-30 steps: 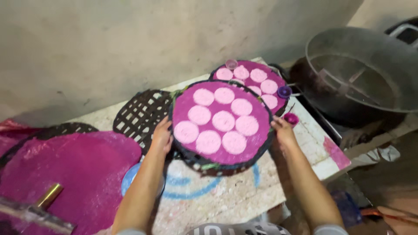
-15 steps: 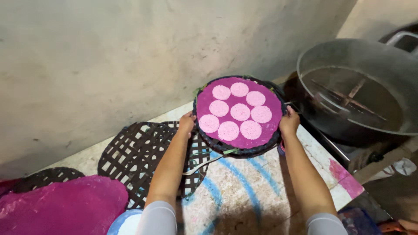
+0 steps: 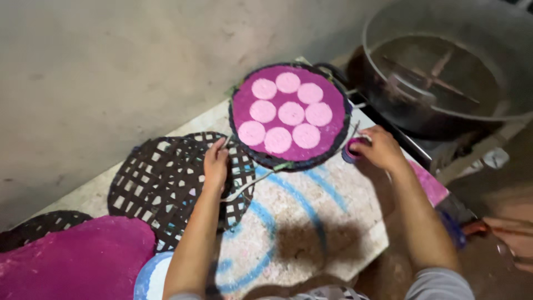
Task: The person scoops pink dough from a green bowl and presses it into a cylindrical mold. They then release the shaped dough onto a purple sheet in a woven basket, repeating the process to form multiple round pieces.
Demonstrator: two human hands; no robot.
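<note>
A round woven tray with a magenta cloth (image 3: 327, 128) carries several pale pink discs (image 3: 291, 113) and lies on the table beside the big pot. My left hand (image 3: 215, 164) rests on an empty dark lattice tray (image 3: 161, 178), fingers loosely apart, holding nothing. My right hand (image 3: 377, 148) is closed around a small round purple cup (image 3: 351, 151) just right of the disc tray.
A large metal pot (image 3: 444, 66) with dark liquid stands at the right on a stove. A magenta cloth (image 3: 72, 261) lies at bottom left next to a blue-rimmed bowl (image 3: 145, 278). A grey wall runs behind. The table top (image 3: 311, 216) is white with blue marks.
Both hands set the disc tray down on the stack near the pot and let go. My left hand moved onto the lattice tray; my right hand took the small purple cup.
</note>
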